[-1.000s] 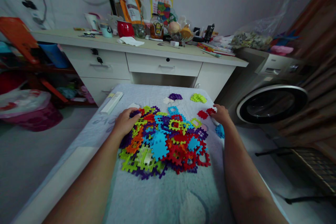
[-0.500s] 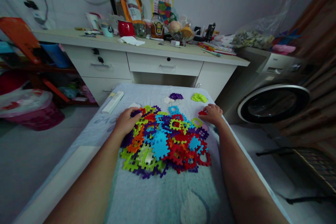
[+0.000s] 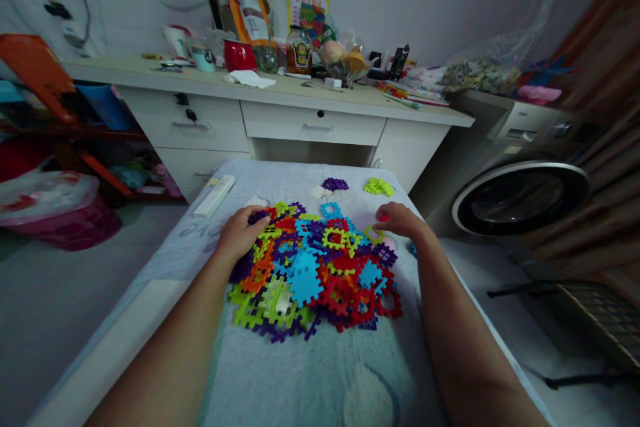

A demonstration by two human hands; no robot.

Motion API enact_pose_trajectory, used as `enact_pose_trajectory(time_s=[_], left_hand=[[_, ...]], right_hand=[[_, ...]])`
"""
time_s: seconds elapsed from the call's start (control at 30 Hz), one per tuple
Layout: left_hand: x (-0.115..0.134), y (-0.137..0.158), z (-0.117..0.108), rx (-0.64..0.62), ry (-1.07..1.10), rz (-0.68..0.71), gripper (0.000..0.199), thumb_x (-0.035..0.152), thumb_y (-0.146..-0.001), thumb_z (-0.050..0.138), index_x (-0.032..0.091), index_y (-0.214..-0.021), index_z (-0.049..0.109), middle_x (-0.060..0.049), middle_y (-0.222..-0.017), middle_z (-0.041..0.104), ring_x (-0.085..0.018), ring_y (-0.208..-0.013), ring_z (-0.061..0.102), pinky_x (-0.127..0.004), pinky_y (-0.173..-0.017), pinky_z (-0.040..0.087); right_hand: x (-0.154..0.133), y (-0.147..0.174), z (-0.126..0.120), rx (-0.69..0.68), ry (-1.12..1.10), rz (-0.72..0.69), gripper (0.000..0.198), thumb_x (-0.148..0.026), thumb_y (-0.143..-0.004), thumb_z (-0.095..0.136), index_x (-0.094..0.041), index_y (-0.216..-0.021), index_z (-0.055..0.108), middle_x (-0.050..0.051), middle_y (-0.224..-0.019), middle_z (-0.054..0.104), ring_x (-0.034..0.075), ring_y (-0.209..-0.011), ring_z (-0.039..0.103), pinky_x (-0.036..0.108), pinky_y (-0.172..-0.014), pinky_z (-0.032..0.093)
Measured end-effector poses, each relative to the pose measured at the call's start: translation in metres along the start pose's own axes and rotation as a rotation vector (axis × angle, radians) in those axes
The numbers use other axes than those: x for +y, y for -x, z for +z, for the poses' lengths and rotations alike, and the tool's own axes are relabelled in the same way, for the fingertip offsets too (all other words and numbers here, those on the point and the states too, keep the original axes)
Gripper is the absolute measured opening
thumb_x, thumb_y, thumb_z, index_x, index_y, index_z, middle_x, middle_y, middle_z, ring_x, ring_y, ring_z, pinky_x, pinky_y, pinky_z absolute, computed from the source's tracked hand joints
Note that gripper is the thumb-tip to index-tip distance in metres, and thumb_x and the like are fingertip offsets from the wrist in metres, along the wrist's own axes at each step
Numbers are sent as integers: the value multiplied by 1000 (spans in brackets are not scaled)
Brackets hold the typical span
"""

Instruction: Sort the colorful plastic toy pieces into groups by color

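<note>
A heap of interlocking plastic building pieces [image 3: 306,277] in purple, red, blue, lime and orange lies on the cloth-covered table. At the heap's upper left edge, my left hand [image 3: 240,235] is closed around a purple building piece [image 3: 257,217]. My right hand [image 3: 404,219] is just beyond the heap's right side, fingers pinched on a small red building piece [image 3: 384,218], mostly hidden by the fingers. A lime square frame [image 3: 374,234] lies just below those fingertips. Farther back sit a small purple pile [image 3: 335,184] and a small lime pile [image 3: 379,186].
A long white box [image 3: 215,196] lies at the table's far left. White pieces [image 3: 321,192] rest beside the purple pile. Behind the table stands a white desk [image 3: 315,123] loaded with jars and a fruit bowl. A washing machine [image 3: 510,160] is on the right.
My right hand has shifted slightly left and turned, its fingers now pointing more toward the heap, with the red piece still in them. My left hand has stayed in place.
</note>
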State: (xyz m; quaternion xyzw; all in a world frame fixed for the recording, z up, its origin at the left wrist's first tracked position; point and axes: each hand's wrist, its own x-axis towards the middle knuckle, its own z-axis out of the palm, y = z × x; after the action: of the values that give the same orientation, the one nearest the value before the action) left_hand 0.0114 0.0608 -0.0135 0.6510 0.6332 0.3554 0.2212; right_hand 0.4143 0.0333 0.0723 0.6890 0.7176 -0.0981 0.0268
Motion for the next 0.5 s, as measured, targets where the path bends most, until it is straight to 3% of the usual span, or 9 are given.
enact_pose_trajectory(time_s=[0.13, 0.5], left_hand=[[1, 0, 0, 12, -7, 4, 44, 50, -77, 58, 22, -111, 66, -8, -118, 68, -28, -112, 62, -41, -100, 45], [2, 1, 0, 10, -5, 1, 44, 50, -77, 58, 23, -111, 65, -8, -118, 68, -27, -112, 62, -41, -100, 46]], right_hand=[[-10, 1, -2, -130, 71, -38, 29, -26, -77, 74, -17, -105, 72, 7, -103, 72, 18, -88, 66, 24, -73, 44], [-20, -5, 10, -86, 173, -6, 31, -16, -70, 72, -13, -101, 73, 13, -104, 72, 22, -91, 66, 25, -70, 42]])
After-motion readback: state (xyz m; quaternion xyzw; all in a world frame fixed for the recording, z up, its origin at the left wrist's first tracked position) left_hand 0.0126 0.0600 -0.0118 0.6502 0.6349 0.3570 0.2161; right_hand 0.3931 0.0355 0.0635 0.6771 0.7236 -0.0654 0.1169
